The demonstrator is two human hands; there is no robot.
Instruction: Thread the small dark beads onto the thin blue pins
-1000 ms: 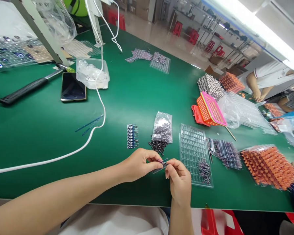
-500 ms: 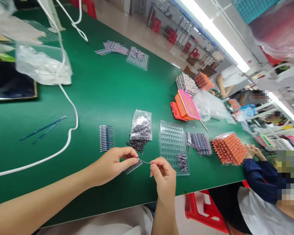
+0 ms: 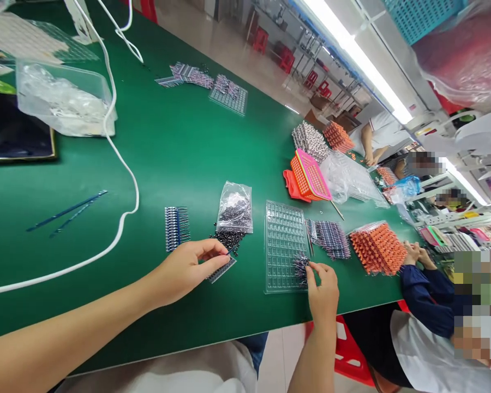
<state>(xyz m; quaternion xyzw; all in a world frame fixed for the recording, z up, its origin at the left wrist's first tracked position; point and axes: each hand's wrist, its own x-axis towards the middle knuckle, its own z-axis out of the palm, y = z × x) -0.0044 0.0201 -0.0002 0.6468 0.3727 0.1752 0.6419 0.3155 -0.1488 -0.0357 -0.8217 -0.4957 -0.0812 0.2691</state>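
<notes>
My left hand [image 3: 200, 267] is closed in a pinch, with a small dark-blue tip showing at its fingertips. Just under those fingers lies a narrow grey strip [image 3: 223, 271] with rows of small marks, partly covered by the hand. My right hand [image 3: 324, 286] has thumb and forefinger together at a heap of thin dark wire-like pieces [image 3: 300, 267]; what it pinches is too small to make out. That heap lies on the lower right of a clear compartmented plastic tray [image 3: 284, 234]. Small black beads [image 3: 230, 240] are spilled beyond my left hand, beside their clear bag [image 3: 236, 210].
A row of blue-and-silver pieces [image 3: 175, 228] lies left of the beads. Right of the tray are more stacked strips [image 3: 333, 239], an orange block stack [image 3: 378, 248] and a pink-orange basket [image 3: 311, 174]. A white cable [image 3: 125, 218] crosses the left side. A co-worker's hands [image 3: 415, 254] are at far right.
My right hand has moved right, from beside my left hand to the heap on the tray. The thin piece stretched between both hands is gone from there. My left hand stays nearly in place.
</notes>
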